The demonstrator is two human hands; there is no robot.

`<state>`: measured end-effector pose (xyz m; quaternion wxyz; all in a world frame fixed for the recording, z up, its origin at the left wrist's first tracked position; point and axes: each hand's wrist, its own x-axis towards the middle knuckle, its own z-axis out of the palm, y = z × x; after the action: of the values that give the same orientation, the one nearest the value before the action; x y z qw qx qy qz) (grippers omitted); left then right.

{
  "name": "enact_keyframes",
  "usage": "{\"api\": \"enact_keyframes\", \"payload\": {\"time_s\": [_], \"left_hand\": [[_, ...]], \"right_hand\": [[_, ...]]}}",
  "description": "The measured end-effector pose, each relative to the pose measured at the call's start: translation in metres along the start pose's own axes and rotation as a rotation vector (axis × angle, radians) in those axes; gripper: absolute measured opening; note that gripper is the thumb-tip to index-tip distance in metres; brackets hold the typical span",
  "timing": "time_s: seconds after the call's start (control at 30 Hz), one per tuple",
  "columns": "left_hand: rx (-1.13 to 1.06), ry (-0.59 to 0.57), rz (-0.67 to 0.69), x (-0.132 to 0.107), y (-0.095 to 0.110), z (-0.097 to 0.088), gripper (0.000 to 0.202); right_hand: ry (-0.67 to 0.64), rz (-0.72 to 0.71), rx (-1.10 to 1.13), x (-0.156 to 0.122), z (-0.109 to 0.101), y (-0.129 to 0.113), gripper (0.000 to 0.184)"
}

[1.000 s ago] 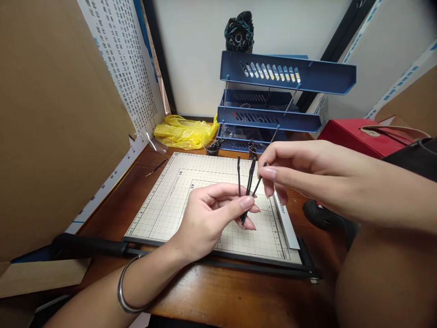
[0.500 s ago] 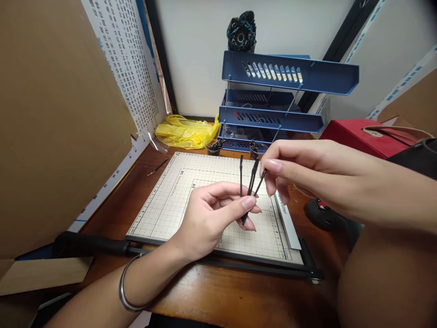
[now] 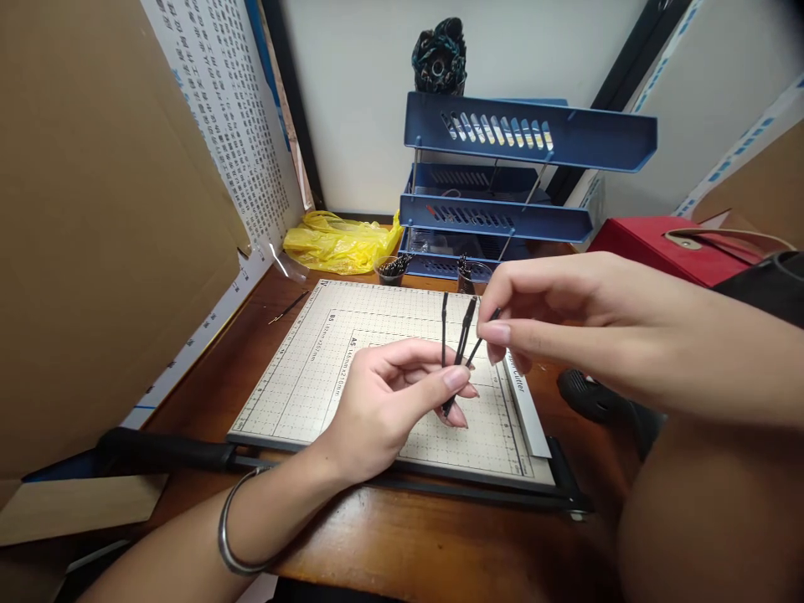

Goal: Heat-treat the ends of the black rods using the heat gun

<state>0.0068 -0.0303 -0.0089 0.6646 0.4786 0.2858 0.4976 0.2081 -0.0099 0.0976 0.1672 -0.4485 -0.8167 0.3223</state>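
– Fingers (image 3: 433,383) of the left hand (image 3: 377,410), how do they sit?
– Pinched shut on three thin black sticks (image 3: 465,328), which fan upward above the cutting board (image 3: 295,377).
– And the right hand (image 3: 565,314)?
– Thumb and forefinger are closed on the rightmost stick's tip, over the board's right side.
– Behind the board?
– One small cup (image 3: 390,270), just past its far edge.

paper cutter board (image 3: 301,377): B5, A5 | edge strip (image 3: 526,406): Cutter
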Motion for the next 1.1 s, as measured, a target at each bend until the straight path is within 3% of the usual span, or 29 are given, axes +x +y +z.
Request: {"api": "enact_keyframes", "payload": {"time_s": [0.27,0.83,1.1], "left_hand": [[-0.054,-0.119,-0.047,0.001,0.001,0.0,0.003],[-0.118,-0.022,-0.002,0.0,-0.003,0.0,0.007],[-0.126,0.0,0.024,0.003,-0.006,-0.001,0.006]], "right_hand": [[0.018,0.027,0.039,-0.002,-0.002,0.0,0.035],[0.113,0.029,0.044,0.0,-0.003,0.005,0.031],[0.057,0.013,0.018,0.003,-0.001,0.008,0.021]]}}
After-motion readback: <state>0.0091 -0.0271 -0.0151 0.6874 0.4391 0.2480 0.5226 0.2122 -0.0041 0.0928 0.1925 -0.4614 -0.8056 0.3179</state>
